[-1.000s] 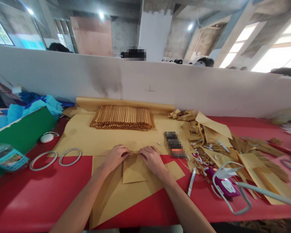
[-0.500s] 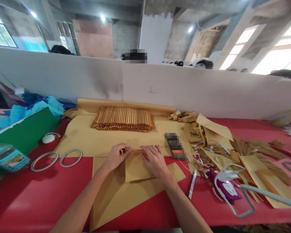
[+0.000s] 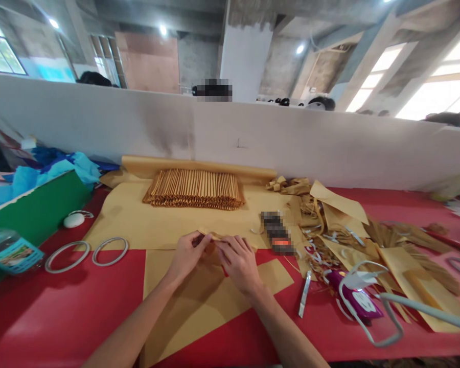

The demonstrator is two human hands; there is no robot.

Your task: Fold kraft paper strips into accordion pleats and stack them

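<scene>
My left hand (image 3: 187, 254) and my right hand (image 3: 238, 261) meet at the middle of the red table (image 3: 61, 312). Both pinch a small piece of brown kraft paper (image 3: 213, 236), folded into narrow pleats and lifted a little off the sheet below. A larger cut sheet of brown paper (image 3: 199, 306) lies under my wrists. Behind my hands a stack of pleated brown paper pieces (image 3: 194, 188) rests on a wide brown sheet (image 3: 145, 220).
Two metal rings (image 3: 87, 253) lie at the left beside a green board (image 3: 34, 214), a white oval object (image 3: 73, 220) and a plastic bottle (image 3: 7, 251). Paper scraps (image 3: 341, 225), a purple tool (image 3: 352, 295) with a grey cable and a blurred dark object (image 3: 276, 232) crowd the right. A white partition (image 3: 291, 143) stands behind.
The paper piece that lay flat under my fingers is now gathered into folds and raised off the sheet. My hands have drawn closer together.
</scene>
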